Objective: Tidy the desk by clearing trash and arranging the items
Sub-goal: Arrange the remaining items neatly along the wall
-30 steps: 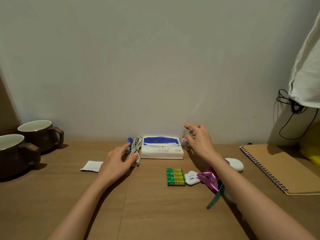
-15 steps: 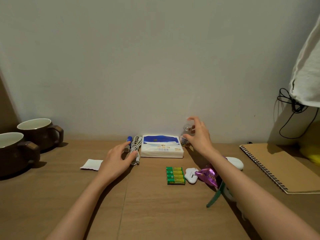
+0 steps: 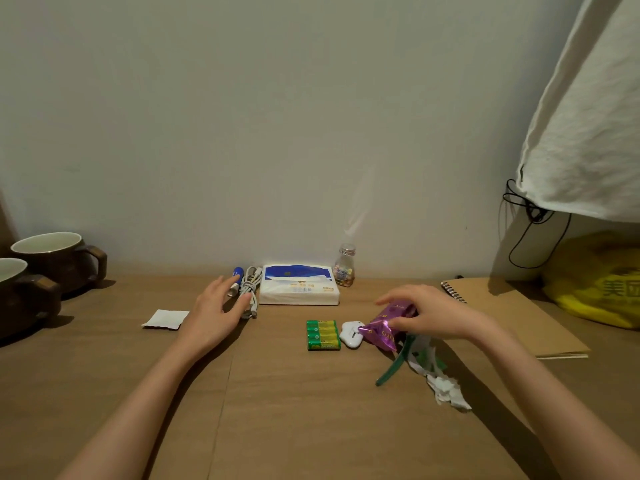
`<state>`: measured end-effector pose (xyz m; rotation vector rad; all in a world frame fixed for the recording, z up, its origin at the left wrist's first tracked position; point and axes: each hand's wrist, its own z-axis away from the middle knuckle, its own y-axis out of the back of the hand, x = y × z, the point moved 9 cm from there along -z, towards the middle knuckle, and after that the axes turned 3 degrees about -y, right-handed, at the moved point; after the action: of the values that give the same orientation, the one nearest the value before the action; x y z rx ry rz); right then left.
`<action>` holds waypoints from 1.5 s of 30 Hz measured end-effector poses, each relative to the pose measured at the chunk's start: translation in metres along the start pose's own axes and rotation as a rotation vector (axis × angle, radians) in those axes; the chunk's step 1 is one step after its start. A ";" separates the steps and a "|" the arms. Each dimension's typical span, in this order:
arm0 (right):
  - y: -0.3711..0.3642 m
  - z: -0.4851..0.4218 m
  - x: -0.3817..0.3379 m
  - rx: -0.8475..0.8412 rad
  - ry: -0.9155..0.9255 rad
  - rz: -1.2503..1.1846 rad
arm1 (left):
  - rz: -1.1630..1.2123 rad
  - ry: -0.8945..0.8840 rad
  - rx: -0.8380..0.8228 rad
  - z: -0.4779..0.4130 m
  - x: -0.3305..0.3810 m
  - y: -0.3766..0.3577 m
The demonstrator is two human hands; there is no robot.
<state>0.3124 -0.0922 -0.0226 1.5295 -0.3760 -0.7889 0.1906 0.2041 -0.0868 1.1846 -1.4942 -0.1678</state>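
Observation:
My right hand [image 3: 429, 315] grips a crumpled purple wrapper [image 3: 382, 329] on the desk, right of a small white gadget [image 3: 351, 335] and a green battery pack [image 3: 322, 335]. Under my right wrist lie a green-and-white wrapper [image 3: 394, 368] and torn white paper [image 3: 446, 389]. My left hand [image 3: 216, 308] rests flat and open, its fingers touching a coiled white cable [image 3: 250, 289] and a blue-capped tube [image 3: 236, 277]. A tissue pack [image 3: 298, 285] and a small glass bottle [image 3: 344, 266] stand against the wall.
Two brown mugs [image 3: 45, 268] stand at the far left. A white paper scrap [image 3: 165, 319] lies left of my left hand. A spiral notebook [image 3: 512, 317], a yellow bag [image 3: 602, 282] and a hanging white cloth [image 3: 588, 116] with black cords fill the right side.
My right hand let go of the glass bottle by the wall, drew back toward me and closed on the purple wrapper. My left hand stayed by the cable.

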 end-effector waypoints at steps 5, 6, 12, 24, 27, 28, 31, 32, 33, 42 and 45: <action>-0.008 0.013 -0.002 -0.061 -0.046 0.140 | -0.032 0.013 -0.023 0.006 0.002 -0.002; -0.011 0.012 -0.003 -0.063 -0.046 0.150 | -0.034 0.017 -0.022 0.006 0.002 -0.002; -0.025 -0.001 0.002 -0.012 -0.029 0.006 | -0.052 0.024 -0.028 0.008 0.001 -0.002; -0.013 -0.039 0.012 0.152 -0.091 -0.227 | -0.052 0.024 -0.029 0.005 -0.003 -0.005; -0.018 -0.047 0.013 0.198 -0.102 -0.275 | -0.050 0.027 -0.032 0.005 -0.002 -0.006; -0.019 -0.049 0.014 0.218 -0.104 -0.297 | -0.050 0.024 -0.031 0.005 -0.002 -0.006; -0.020 -0.055 0.013 0.268 -0.086 -0.345 | -0.053 0.014 -0.030 0.004 -0.001 -0.006; -0.020 -0.057 0.014 0.281 -0.079 -0.352 | -0.054 0.013 -0.030 0.004 -0.002 -0.005; -0.021 -0.059 0.014 0.291 -0.076 -0.365 | -0.053 0.014 -0.032 0.004 -0.002 -0.006; -0.023 -0.067 0.013 0.307 -0.039 -0.314 | -0.063 0.014 -0.030 0.002 -0.005 -0.007; -0.012 -0.058 0.009 0.341 -0.021 -0.241 | -0.056 0.013 -0.028 0.002 -0.006 -0.007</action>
<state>0.3555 -0.0536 -0.0392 1.9113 -0.3588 -0.9649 0.1924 0.2040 -0.0959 1.2040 -1.4436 -0.2181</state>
